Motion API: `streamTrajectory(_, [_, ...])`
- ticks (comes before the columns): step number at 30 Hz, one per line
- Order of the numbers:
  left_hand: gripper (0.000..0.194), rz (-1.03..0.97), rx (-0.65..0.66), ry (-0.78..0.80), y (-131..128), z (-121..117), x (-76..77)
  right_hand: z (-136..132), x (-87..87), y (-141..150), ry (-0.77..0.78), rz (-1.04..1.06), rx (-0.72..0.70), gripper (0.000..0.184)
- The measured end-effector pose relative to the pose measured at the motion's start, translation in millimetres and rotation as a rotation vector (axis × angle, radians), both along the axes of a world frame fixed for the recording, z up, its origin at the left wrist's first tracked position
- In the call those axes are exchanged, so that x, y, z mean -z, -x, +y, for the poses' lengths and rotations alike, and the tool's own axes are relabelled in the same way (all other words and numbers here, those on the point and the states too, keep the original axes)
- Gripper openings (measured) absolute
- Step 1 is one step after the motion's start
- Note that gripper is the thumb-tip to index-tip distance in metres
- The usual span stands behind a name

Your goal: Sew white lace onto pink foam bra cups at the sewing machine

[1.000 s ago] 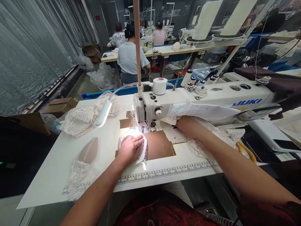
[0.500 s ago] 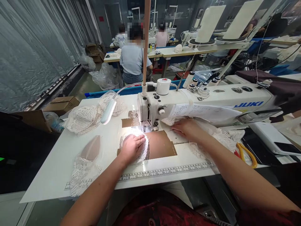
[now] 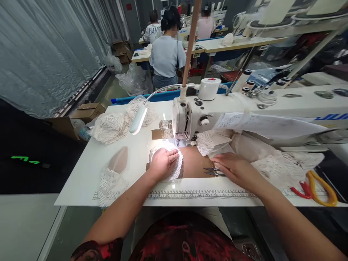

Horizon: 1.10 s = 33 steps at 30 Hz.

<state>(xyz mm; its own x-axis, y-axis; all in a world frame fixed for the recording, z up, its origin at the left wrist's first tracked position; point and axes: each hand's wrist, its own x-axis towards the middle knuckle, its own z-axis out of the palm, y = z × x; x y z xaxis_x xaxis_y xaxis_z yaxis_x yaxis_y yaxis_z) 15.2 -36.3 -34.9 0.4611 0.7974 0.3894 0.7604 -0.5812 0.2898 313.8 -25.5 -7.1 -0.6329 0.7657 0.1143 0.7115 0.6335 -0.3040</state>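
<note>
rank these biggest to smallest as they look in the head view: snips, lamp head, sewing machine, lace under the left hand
1. sewing machine
2. lace, partly covered
3. lamp head
4. snips, partly hidden by the right hand

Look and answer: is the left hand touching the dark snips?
No, the left hand rests on white lace, while the dark snips show at the right hand.
</note>
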Motion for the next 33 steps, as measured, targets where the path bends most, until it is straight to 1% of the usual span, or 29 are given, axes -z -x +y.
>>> streamTrajectory(3, [0.029,0.002,-0.005,-0.004,0,0,0.6,29,1.5,2,-0.039,-0.104,0.091,0.037])
streamTrajectory(6, [0.03,-0.002,-0.008,-0.02,0,-1,1.5,54,-6.4,9,-0.043,-0.155,0.239,0.039])
streamTrajectory(8, [0.03,0.004,-0.005,-0.032,0,-1,1.5,61,-13.7,16,-0.045,-0.174,0.302,0.037])
streamTrajectory(10, [0.03,0.011,0.001,-0.045,0,-1,0.9,58,-20.2,27,-0.045,-0.191,0.328,0.033])
streamTrajectory(12, [0.03,0.013,0.008,-0.05,0,-1,0.1,48,-25.3,44,-0.03,-0.19,0.307,0.032])
streamTrajectory(16, [0.03,0.021,0.01,-0.049,1,1,0.4,28,-32.4,80,0.104,-0.156,0.1,0.033])
streamTrajectory(18, [0.03,0.034,0.01,-0.051,1,3,1.4,24,-33.9,92,0.127,-0.142,0.047,0.034])
streamTrajectory(22, [0.031,0.064,0.011,-0.061,5,10,1.8,27,-29.1,103,0.124,-0.118,0.051,0.032])
streamTrajectory(27, [0.03,0.07,0.04,-0.032,14,22,-0.5,30,-16.0,107,0.092,-0.092,0.107,0.034])
streamTrajectory(33, [0.03,0.083,0.079,0.003,17,33,-2.8,31,-9.9,109,0.076,-0.029,0.11,0.034])
